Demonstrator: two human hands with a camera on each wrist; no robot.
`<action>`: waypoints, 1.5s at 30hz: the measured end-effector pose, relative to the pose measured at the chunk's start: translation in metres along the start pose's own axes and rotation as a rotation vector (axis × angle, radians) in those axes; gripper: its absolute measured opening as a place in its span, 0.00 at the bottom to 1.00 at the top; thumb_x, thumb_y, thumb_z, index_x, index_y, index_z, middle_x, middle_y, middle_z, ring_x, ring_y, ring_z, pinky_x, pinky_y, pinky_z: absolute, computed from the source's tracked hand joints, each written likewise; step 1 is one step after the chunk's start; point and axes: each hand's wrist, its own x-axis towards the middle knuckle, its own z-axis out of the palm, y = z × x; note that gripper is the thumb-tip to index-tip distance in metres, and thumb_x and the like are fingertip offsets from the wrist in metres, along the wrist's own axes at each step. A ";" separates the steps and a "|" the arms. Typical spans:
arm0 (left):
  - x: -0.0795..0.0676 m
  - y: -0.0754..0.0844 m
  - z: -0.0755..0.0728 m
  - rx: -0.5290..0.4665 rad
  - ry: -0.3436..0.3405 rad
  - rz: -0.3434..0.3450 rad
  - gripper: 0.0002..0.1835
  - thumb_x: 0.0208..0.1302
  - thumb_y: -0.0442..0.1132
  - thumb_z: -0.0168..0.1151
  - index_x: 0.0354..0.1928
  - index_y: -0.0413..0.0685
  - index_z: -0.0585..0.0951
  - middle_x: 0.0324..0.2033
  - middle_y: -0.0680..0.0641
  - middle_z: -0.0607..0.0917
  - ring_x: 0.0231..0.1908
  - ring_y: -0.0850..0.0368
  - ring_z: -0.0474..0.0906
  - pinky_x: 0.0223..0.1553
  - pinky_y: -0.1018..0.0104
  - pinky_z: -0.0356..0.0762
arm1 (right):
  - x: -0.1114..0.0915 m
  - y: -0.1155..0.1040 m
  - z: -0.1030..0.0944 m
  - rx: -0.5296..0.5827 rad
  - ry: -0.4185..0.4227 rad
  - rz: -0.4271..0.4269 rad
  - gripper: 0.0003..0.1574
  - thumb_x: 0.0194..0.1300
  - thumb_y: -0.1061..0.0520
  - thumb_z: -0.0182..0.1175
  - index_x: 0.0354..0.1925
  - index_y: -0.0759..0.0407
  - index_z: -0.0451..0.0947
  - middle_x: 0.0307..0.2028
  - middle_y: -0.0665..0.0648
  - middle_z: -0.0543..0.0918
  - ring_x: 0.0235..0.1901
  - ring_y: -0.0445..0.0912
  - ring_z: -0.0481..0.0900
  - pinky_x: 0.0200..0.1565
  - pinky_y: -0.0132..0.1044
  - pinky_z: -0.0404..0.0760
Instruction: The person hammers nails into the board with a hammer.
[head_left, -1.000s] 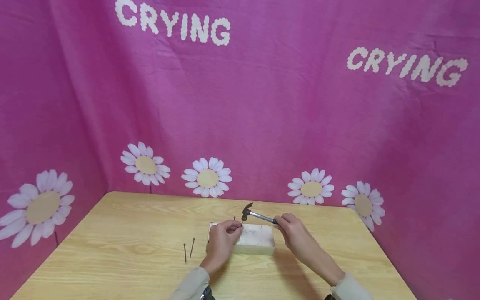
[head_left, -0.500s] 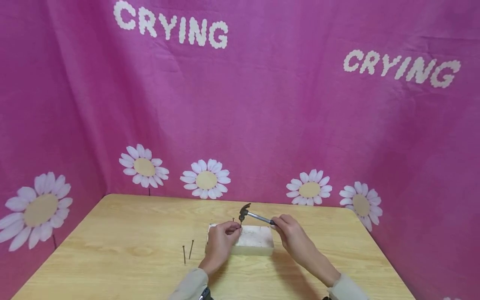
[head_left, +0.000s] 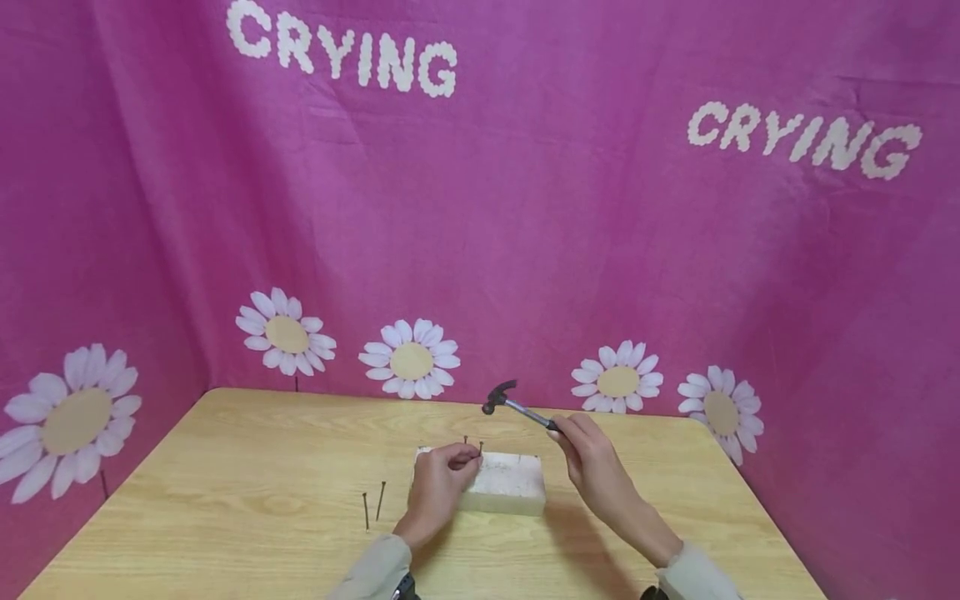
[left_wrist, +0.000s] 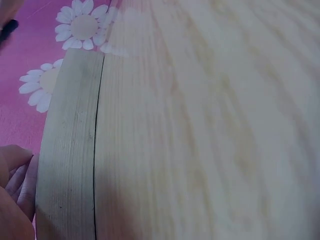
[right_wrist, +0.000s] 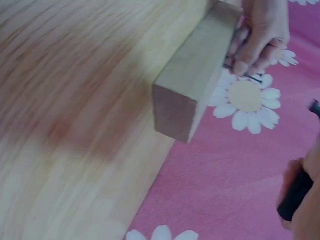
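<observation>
A pale wooden block with a whitish, marked top lies on the table. My left hand is at its left end, thumb and fingertips pinching an upright nail whose head sticks out above them. Just behind the fingers, a second nail stands up. In my right hand is a small claw hammer, gripped by the dark end of its handle, its head raised over the pinched nail and apart from it. The right wrist view shows the pinched nail beyond the block and the black handle.
Two loose nails lie on the wooden table, left of the left hand. A pink cloth with daisies and white lettering hangs behind the table and along both sides.
The hammer head, earlier down at the pinched nail's head, has lifted up and away from it with the right hand. The left hand keeps its pinch at the same spot on the block.
</observation>
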 end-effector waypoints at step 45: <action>-0.005 0.012 -0.028 -0.166 -0.105 -0.063 0.10 0.69 0.30 0.68 0.48 0.32 0.87 0.40 0.38 0.91 0.39 0.48 0.89 0.39 0.70 0.87 | -0.004 0.010 -0.010 -0.099 -0.072 0.054 0.11 0.58 0.76 0.70 0.36 0.65 0.83 0.29 0.51 0.74 0.31 0.42 0.71 0.33 0.37 0.74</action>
